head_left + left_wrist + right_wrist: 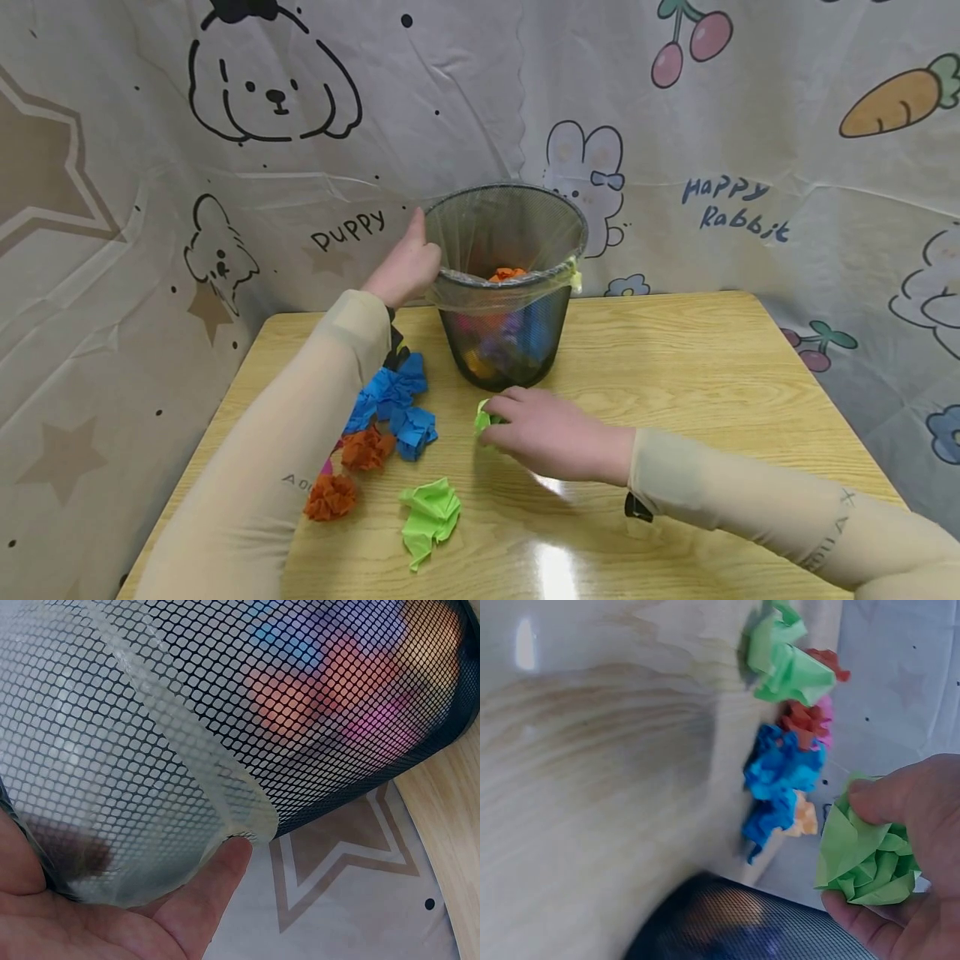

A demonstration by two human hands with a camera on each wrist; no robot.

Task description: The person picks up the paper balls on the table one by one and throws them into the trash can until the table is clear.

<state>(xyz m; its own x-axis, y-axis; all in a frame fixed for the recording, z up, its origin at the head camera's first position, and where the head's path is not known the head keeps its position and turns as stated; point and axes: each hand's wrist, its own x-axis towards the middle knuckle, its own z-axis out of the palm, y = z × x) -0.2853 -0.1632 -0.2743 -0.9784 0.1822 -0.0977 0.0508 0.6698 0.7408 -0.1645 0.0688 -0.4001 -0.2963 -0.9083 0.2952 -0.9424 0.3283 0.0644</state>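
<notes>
A black mesh wastebasket (pixel 552 329) with a clear plastic liner stands at the table's back, crumpled paper of several colours inside. At its left rim, my left hand (pixel 408 265) grips the edge; in the left wrist view a finger (pixel 217 889) lies along the mesh and liner outside. My right hand (pixel 551 435) is low in front of the basket. Between its thumb and fingers it pinches a crumpled green paper (pixel 870 859), seen best in the right wrist view. Another crumpled green paper (pixel 431 518) lies on the table nearer me.
Crumpled blue papers (pixel 393 392) and rust-orange paper balls (pixel 367 448) lie left of the basket, partly behind my left sleeve (pixel 255 467). A bit of pink paper shows beside them. A printed cloth (pixel 465 92) hangs behind the wooden table (pixel 675 367).
</notes>
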